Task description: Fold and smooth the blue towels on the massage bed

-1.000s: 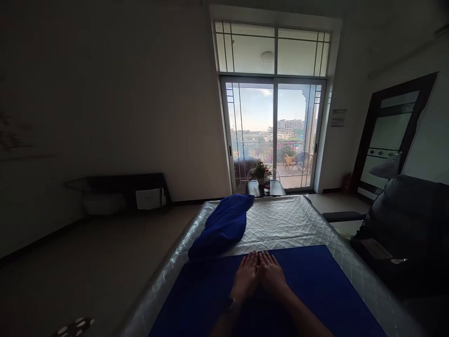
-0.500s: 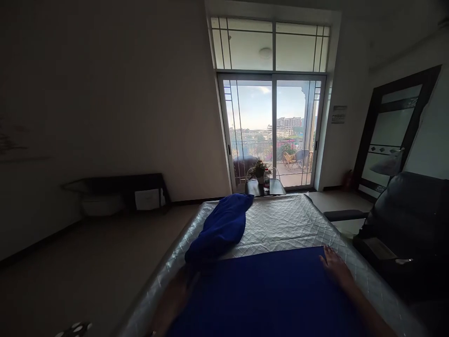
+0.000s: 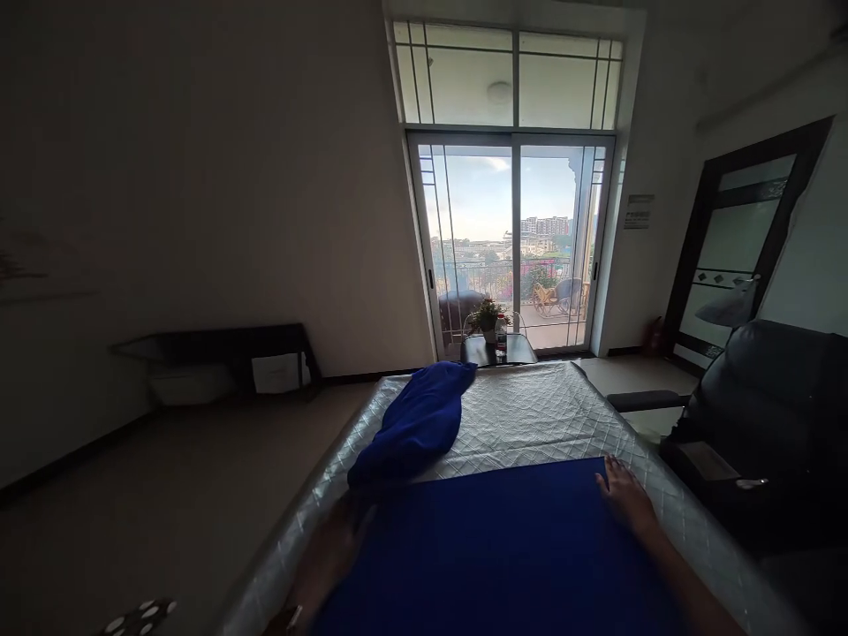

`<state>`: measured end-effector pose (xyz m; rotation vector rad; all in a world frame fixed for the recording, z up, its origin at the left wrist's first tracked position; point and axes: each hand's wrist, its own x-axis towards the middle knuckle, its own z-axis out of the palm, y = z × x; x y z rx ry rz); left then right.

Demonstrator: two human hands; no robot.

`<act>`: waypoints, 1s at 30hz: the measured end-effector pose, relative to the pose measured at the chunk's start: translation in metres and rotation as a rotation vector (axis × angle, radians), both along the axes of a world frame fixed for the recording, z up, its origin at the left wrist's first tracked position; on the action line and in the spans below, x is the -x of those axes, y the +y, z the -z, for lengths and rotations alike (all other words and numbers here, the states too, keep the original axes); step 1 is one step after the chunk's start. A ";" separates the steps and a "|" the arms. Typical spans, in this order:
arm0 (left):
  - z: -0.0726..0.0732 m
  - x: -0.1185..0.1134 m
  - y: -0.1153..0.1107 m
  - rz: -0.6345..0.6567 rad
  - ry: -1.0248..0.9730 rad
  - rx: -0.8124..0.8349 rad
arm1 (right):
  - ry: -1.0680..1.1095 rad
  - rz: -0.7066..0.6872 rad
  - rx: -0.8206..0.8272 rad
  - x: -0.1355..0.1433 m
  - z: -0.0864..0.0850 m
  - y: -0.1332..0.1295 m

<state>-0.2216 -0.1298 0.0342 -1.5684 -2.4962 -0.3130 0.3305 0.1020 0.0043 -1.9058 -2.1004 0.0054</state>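
Observation:
A dark blue cloth [image 3: 503,548] lies spread flat over the near part of a table with a silver quilted cover [image 3: 523,402]. Beyond its far left corner, a bunched blue length of fabric [image 3: 414,420] stretches toward the far edge; the join between the two is too dark to make out. My right hand [image 3: 626,496] rests flat on the cloth's far right corner, fingers stretched out. On the left edge of the cloth is my left hand [image 3: 337,534], dim and a little blurred, its thumb apart from the fingers. Neither hand visibly grips anything.
Close on the right stands a black armchair [image 3: 761,397]. Past the table's far edge, a small black table [image 3: 487,351] bears a potted plant [image 3: 488,318] and a bottle [image 3: 501,336], before glass sliding doors [image 3: 473,221]. A low dark bench [image 3: 218,344] is along the left wall.
The view has shifted slightly. Both hands stay at about the same places on the cloth, and the fabric keeps its shape.

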 end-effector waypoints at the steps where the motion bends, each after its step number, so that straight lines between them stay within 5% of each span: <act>1: -0.001 0.000 -0.001 0.020 0.008 0.011 | -0.009 0.000 -0.005 -0.001 -0.004 -0.002; 5: -0.005 -0.016 -0.001 0.031 -0.004 -0.013 | -0.032 -0.039 -0.051 0.009 -0.020 -0.017; 9: -0.001 -0.077 0.017 0.183 -0.054 -0.039 | -0.030 -0.222 -0.072 0.064 -0.024 -0.047; 14: 0.009 -0.172 0.049 0.438 -0.135 0.006 | -0.008 -0.530 -0.083 0.166 0.002 -0.097; 17: 0.016 -0.202 0.055 0.491 -0.186 0.059 | 0.056 -0.660 -0.090 0.200 0.019 -0.116; 26: 0.020 -0.206 0.048 0.520 -0.252 0.089 | 0.082 -0.659 0.043 0.197 0.000 -0.136; 30: 0.014 -0.183 0.029 0.467 -0.250 0.111 | 0.100 -0.607 0.111 0.165 -0.007 -0.126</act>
